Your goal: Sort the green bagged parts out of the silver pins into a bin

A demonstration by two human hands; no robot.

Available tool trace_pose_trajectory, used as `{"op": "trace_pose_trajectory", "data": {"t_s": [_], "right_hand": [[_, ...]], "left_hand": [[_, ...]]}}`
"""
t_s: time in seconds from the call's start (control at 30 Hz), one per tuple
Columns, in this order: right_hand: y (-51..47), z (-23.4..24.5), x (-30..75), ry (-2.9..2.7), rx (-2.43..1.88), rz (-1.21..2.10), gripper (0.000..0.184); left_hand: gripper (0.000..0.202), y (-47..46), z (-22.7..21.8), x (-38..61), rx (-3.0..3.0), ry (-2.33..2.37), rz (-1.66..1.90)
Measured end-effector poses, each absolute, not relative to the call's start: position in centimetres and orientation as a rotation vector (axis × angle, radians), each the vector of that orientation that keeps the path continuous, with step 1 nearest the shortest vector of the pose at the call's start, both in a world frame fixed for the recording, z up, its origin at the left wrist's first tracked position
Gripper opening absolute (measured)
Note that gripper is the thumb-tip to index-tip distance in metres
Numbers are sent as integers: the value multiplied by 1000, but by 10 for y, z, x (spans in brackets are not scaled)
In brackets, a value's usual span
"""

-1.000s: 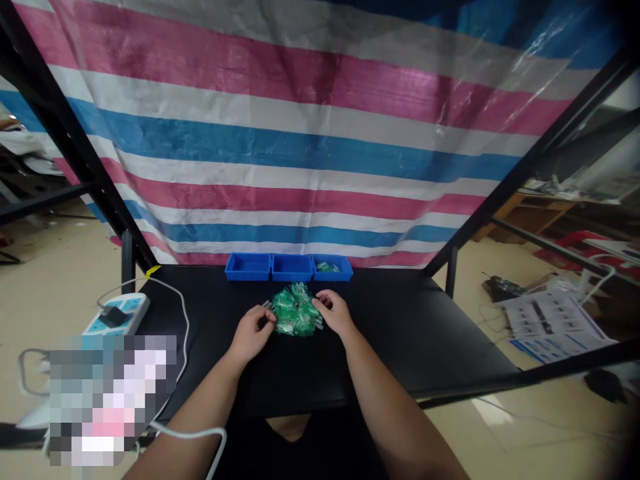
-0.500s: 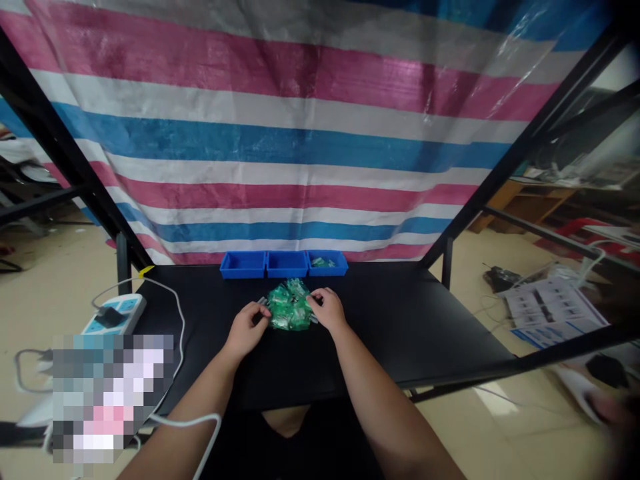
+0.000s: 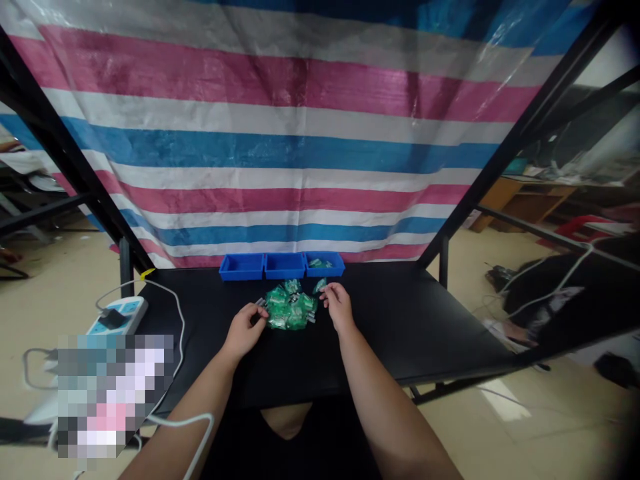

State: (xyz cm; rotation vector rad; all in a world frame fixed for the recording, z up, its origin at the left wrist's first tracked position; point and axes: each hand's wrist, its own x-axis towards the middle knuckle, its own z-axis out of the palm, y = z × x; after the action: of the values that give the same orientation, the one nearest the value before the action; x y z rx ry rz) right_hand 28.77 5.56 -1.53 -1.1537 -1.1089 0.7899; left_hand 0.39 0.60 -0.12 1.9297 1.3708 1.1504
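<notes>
At the middle of the black desk (image 3: 400, 320), a pile of green packets (image 3: 289, 310) was pictured between two bare hands. The left hand (image 3: 243, 330) was curled against the pile's left edge, fingertips touching it; whether anything was pinched there could not be told. The right hand (image 3: 338, 304) was closed in a pinch on a single green packet (image 3: 320, 285), held just off the pile's far right corner and raised slightly above the desk. Beyond that packet, along the far edge of the desk, three blue trays were lined up side by side, the row running left to right: the left tray (image 3: 241, 275), the middle tray (image 3: 285, 274) and the right tray (image 3: 326, 273), in which a few green packets were seen. The right tray was set straight ahead of the right hand and near it, much nearer than to the left hand. The held packet was too small for its long axis to be made out. A striped tarp (image 3: 280, 133) was hung behind the trays, and a power strip (image 3: 117, 315) was seen at the desk's left edge.
</notes>
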Motion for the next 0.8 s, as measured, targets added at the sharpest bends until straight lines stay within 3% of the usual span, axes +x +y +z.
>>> {"op": "trace_pose_trajectory", "data": {"t_s": [0.33,0.8], "right_hand": [[54,-13,292,-905,-982,879,17],[59,-11,295,-664,-831,909,33]], "left_hand": [[9,5,-1,4,1932,1363,1144],[9,8,-4,3,1937,1340,1161]]}}
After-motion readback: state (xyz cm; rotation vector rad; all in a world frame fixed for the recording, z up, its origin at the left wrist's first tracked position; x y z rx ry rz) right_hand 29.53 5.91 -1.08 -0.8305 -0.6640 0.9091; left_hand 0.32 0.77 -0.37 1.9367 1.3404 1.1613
